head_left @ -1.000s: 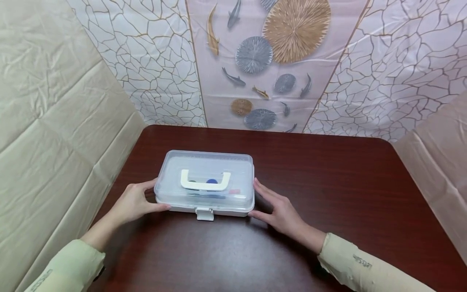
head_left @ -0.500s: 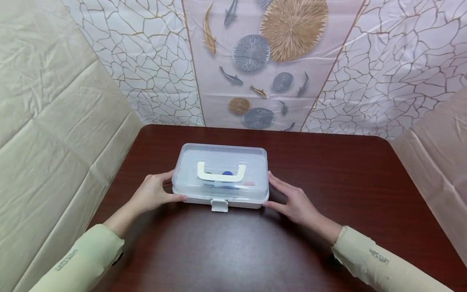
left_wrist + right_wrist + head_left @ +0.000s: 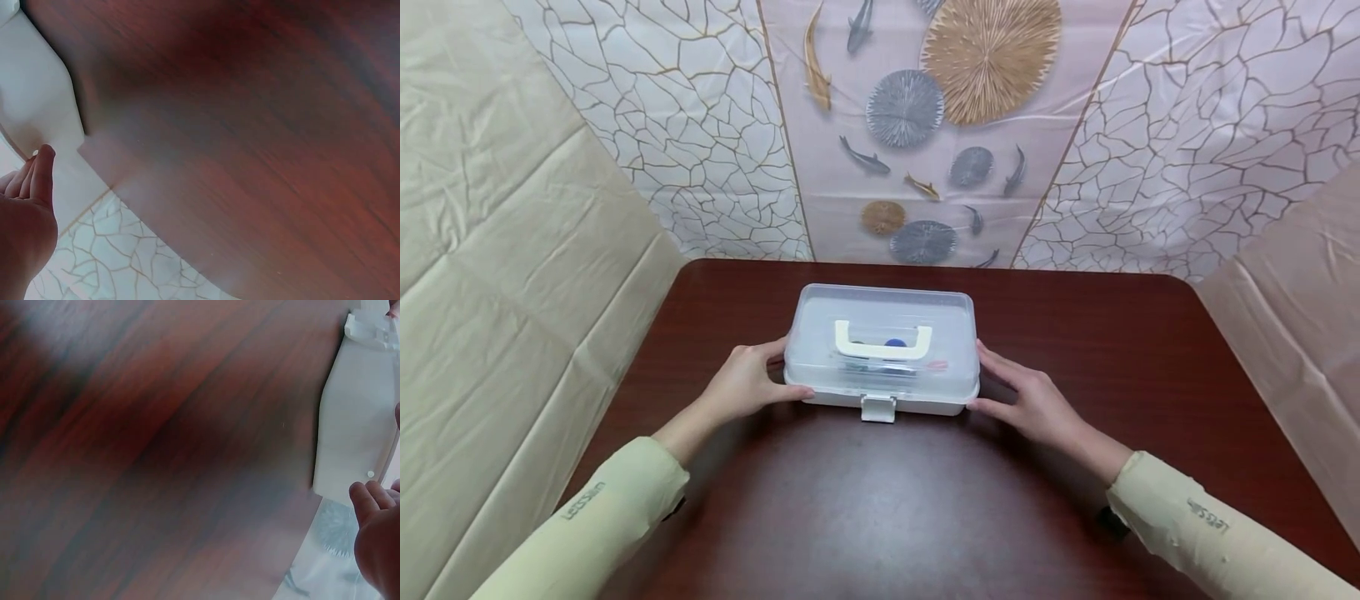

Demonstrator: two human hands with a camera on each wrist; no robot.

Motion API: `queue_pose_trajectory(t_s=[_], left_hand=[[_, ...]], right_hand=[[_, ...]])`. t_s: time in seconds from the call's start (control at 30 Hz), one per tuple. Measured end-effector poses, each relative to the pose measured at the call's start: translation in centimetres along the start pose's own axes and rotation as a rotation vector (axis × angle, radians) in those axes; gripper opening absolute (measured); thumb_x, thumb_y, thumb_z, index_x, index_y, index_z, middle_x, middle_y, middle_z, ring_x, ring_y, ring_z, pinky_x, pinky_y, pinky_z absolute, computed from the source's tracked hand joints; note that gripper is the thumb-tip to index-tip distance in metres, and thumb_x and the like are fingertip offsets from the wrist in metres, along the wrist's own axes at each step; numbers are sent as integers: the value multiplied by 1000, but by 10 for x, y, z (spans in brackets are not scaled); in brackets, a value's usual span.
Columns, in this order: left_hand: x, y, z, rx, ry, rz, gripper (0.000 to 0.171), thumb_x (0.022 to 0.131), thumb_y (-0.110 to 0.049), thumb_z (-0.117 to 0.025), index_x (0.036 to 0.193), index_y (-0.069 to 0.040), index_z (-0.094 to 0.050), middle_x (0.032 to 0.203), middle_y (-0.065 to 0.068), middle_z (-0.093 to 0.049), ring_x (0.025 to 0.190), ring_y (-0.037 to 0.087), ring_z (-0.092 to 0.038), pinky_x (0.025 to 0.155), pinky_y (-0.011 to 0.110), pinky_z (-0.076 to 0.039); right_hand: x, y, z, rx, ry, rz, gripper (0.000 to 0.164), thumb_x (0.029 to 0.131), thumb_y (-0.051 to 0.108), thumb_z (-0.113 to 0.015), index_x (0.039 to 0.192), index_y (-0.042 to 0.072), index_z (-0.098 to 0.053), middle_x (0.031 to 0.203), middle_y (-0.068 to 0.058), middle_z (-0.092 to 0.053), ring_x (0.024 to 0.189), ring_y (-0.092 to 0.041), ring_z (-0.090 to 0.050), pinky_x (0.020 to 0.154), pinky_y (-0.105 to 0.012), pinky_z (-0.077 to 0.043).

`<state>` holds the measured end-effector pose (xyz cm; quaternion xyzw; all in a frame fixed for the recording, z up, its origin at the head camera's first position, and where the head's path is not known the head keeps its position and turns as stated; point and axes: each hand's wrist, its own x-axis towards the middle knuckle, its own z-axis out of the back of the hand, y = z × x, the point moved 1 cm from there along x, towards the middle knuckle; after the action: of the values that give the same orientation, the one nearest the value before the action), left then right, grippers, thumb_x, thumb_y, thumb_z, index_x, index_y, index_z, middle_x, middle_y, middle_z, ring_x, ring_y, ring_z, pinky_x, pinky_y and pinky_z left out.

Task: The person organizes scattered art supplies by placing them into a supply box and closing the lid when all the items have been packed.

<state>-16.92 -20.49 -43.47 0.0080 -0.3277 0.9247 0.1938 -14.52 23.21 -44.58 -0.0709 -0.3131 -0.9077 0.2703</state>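
A storage box with a clear lid, white base and white carry handle lies between my hands on the dark wooden table. Its front latch hangs down at an angle. Through the lid, a blue round thing and a pinkish piece show dimly. My left hand holds the box's left end, thumb along the front corner. At the right end, my right hand holds it the same way. Both wrist views show the white base beside the fingers; the fingers' far parts are partly hidden.
The reddish-brown table has rounded far corners. Behind it hangs a patterned cloth with fish and round motifs. Beige cloth walls stand along the left and right sides.
Both hands have moved the box to the right and farther back across the table, keeping their hold on its ends. The head view has shifted slightly.
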Motion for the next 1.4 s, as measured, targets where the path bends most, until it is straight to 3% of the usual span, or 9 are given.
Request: queue_pose_trajectory(t_s=[0.23, 0.57, 0.83, 0.93, 1.03, 1.1, 1.4], left_hand=[[13, -8, -8, -1, 20, -5, 95, 77, -42, -98, 154, -4, -56, 133, 15, -73, 116, 27, -73, 101, 48, -62], [34, -19, -23, 33, 26, -39, 99, 77, -44, -98, 157, -7, -53, 126, 15, -76, 110, 27, -74, 97, 45, -63], [52, -30, -34, 79, 32, -43, 100, 78, -51, -95, 157, -5, -52, 138, 19, -69, 118, 31, -72, 99, 47, -62], [58, -34, -37, 82, 36, -42, 101, 78, -51, -95, 157, -5, -52, 139, 20, -68, 118, 31, -72, 100, 47, -62], [64, -37, -40, 94, 35, -38, 103, 78, -53, -94, 157, -4, -51, 139, 20, -68, 118, 31, -72, 99, 47, -62], [67, -38, -42, 101, 34, -33, 103, 78, -54, -94, 158, -4, -51, 138, 20, -68, 118, 31, -72, 99, 47, -62], [80, -44, -47, 103, 20, -33, 96, 79, -54, -93, 154, -7, -57, 131, 18, -73, 110, 32, -73, 95, 46, -63]], right_hand=[[-1, -13, 10, -20, 16, -9, 87, 85, 19, -93, 160, 10, -50, 162, -12, -49, 141, -34, -56, 112, -2, -30], [-6, -27, 28, -35, 35, -50, 85, 89, 24, -91, 161, 14, -49, 162, -12, -49, 142, -37, -55, 108, 3, -25], [-4, -38, 46, -41, 57, -84, 80, 91, 27, -89, 161, 15, -50, 162, -13, -49, 143, -38, -53, 106, 4, -24], [-3, -42, 51, -67, 72, -101, 80, 92, 28, -88, 161, 14, -50, 161, -14, -50, 143, -38, -53, 114, -12, -40], [-1, -47, 56, -83, 87, -114, 79, 93, 28, -87, 160, 11, -50, 159, -16, -52, 142, -41, -54, 116, -45, -51], [0, -51, 58, -86, 91, -113, 78, 93, 26, -87, 159, 8, -51, 158, -18, -53, 141, -42, -55, 112, -62, -51], [8, -65, 66, -73, 96, -137, 70, 94, 21, -86, 154, 2, -55, 147, -24, -62, 135, -45, -60, 109, -65, -52]])
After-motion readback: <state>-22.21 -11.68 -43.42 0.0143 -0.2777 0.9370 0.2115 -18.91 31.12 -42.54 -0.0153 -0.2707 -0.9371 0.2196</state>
